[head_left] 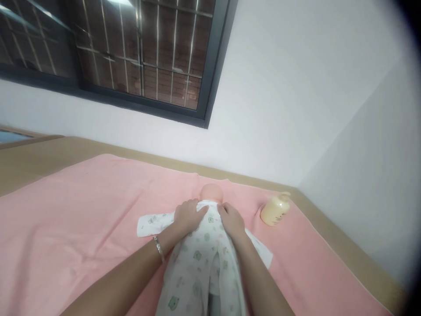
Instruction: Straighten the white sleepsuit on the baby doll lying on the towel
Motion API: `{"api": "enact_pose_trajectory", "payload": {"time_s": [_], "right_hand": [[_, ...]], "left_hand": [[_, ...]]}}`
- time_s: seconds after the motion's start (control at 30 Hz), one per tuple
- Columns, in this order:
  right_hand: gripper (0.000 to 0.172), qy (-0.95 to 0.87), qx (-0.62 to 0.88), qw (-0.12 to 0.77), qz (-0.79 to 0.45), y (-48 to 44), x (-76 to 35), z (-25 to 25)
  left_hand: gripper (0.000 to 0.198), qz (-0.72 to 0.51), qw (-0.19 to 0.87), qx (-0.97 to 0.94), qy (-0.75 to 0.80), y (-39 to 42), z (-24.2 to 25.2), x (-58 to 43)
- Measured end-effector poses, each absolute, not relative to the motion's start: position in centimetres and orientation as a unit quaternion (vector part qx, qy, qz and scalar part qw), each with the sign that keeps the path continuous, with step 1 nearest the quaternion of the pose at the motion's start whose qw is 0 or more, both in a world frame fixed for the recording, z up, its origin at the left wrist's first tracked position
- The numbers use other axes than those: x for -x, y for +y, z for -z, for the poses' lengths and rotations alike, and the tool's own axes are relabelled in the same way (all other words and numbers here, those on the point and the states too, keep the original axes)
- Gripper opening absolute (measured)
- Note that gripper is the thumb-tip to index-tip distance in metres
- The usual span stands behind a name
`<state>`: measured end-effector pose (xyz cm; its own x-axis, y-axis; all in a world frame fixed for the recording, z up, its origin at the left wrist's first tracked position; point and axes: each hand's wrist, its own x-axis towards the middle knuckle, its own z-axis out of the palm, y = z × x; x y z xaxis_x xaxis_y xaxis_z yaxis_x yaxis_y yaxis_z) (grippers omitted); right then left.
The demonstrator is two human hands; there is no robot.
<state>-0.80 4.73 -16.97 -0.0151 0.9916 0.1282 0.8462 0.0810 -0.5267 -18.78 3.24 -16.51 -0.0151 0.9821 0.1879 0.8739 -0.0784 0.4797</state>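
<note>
A doll [211, 192] lies on a pink cloth [108, 197], only its rounded head showing above a white garment [207, 250] with small green prints. The garment's sleeves spread out to both sides. My left hand [190, 216] grips the garment at the doll's left-of-picture shoulder, thumb on top and fingers wrapped round the side. On the opposite shoulder my right hand [232, 220] holds the garment the same way. A bracelet is on my left wrist. The doll's arms and body are hidden under the cloth of the garment.
A yellowish bottle [275, 210] with writing stands tilted on the pink cloth, right of my right hand. Behind the wooden surface [79, 145] rises a white wall [269, 109] with a dark-framed, barred window [144, 52]. Another wall borders the right side.
</note>
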Motion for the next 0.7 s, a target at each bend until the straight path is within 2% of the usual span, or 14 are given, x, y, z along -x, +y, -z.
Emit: {"api": "enact_pose_trajectory", "payload": {"time_s": [0.7], "right_hand": [[0.044,-0.693,0.655,0.258,-0.156,4.89,0.84,17.13]], "left_hand": [[0.046,-0.240,0.116,-0.690,0.672,3.14,16.24,18.76]]}}
